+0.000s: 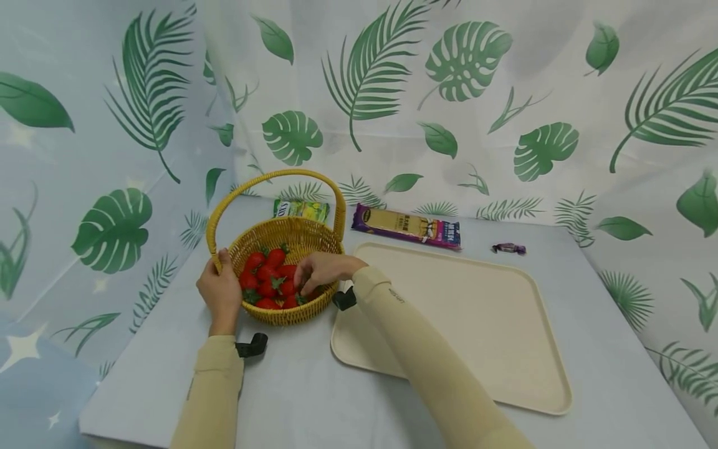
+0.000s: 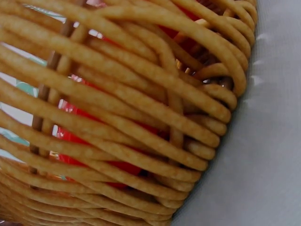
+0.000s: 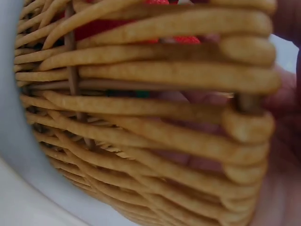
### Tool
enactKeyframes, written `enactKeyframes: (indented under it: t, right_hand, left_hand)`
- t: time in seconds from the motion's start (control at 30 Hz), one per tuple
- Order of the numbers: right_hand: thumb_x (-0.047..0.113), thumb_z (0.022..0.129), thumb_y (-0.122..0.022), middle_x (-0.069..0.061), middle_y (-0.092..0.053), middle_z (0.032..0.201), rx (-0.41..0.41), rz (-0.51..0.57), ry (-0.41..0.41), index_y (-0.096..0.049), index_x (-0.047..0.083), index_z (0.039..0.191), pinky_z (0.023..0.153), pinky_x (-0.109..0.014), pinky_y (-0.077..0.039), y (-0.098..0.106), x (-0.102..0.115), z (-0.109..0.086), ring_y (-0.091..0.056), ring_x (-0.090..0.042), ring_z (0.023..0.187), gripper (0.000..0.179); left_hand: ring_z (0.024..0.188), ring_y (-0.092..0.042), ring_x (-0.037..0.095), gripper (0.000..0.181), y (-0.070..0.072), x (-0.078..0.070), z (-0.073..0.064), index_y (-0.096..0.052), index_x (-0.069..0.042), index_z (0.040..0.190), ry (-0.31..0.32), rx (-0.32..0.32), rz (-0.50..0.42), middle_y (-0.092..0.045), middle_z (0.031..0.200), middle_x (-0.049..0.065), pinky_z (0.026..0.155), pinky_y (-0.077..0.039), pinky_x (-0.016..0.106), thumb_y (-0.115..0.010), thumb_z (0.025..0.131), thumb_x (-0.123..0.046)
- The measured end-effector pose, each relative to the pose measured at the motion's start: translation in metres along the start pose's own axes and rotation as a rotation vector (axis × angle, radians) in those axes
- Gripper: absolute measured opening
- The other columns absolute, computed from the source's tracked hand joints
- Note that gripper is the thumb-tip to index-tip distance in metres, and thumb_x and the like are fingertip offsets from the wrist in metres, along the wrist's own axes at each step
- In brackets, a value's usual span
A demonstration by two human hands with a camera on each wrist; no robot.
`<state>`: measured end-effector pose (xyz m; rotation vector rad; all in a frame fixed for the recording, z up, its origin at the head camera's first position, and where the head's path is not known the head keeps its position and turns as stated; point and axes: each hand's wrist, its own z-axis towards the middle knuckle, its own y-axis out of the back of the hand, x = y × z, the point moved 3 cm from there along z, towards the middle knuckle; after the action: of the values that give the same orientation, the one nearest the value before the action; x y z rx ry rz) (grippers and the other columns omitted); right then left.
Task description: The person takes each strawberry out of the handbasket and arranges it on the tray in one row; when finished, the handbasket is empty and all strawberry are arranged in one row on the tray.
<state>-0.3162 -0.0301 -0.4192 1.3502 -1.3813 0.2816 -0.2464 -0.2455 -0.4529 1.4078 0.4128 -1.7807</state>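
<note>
Now, the left hand (image 1: 220,293) grips the basket (image 1: 287,315) at its left side. The strawberries (image 1: 266,273) lie inside, beside the right hand (image 1: 324,269), which reaches down to them (whether it pinches one, I cannot tell). The right sleeve (image 1: 429,355) crosses the tray (image 1: 482,312); behind lies a purple pack (image 1: 406,226). The basket partly hides a green pack (image 1: 313,211) and, in the wrist views, the strawberries.

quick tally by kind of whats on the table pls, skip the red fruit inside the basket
Round yellow wicker basket with a hoop handle: 1
Flat beige rectangular tray: 1
Printed packets, one long purple-and-gold packet and one green-and-yellow packet: 2
Small purple twist-wrapped candy: 1
Total: 5
</note>
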Motion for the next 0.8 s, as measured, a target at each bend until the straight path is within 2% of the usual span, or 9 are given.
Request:
enactKeyframes:
  t: [0.3, 0.43, 0.6, 0.8]
  right_hand:
    - [0.001, 0.083, -0.076, -0.003, -0.067, 0.102, 0.020, 0.023, -0.022, -0.068, 0.006, 0.105, 0.071, -0.025, -0.046, 0.000, -0.002, 0.001, -0.053, -0.012, 0.085, 0.024]
    - [0.005, 0.082, -0.078, 0.000, -0.067, 0.107, 0.028, -0.048, -0.045, -0.069, 0.009, 0.110, 0.078, -0.026, -0.047, -0.002, -0.001, 0.003, -0.056, -0.012, 0.094, 0.030]
    - [0.007, 0.086, -0.073, 0.005, -0.067, 0.114, 0.105, -0.168, -0.028, -0.072, 0.013, 0.112, 0.087, -0.023, -0.045, -0.008, 0.003, 0.006, -0.055, -0.008, 0.106, 0.028]
    - [0.003, 0.090, -0.065, 0.008, -0.067, 0.113, 0.147, -0.245, -0.002, -0.074, 0.018, 0.109, 0.080, -0.022, -0.041, -0.014, 0.005, 0.008, -0.050, -0.008, 0.100, 0.026]
  left_hand:
    - [0.062, -0.035, 0.025, 0.062, 0.000, 0.000, 0.000, -0.058, 0.000, 0.080, 0.002, 0.001, 0.002, -0.038, 0.060, 0.003, 0.065, -0.028, 0.034, -0.044, 0.097, -0.058]
    - [0.064, -0.036, 0.025, 0.061, -0.001, 0.002, 0.000, -0.060, 0.001, 0.082, 0.006, -0.001, -0.006, -0.040, 0.062, 0.005, 0.067, -0.029, 0.035, -0.046, 0.098, -0.056]
    - [0.064, -0.036, 0.025, 0.059, -0.001, 0.001, 0.000, -0.059, 0.001, 0.081, 0.010, -0.001, -0.008, -0.039, 0.061, 0.003, 0.067, -0.029, 0.034, -0.047, 0.099, -0.053]
    - [0.060, -0.033, 0.024, 0.053, 0.000, 0.000, -0.001, -0.054, -0.003, 0.075, 0.006, -0.004, -0.007, -0.036, 0.059, 0.003, 0.064, -0.027, 0.034, -0.048, 0.100, -0.050]
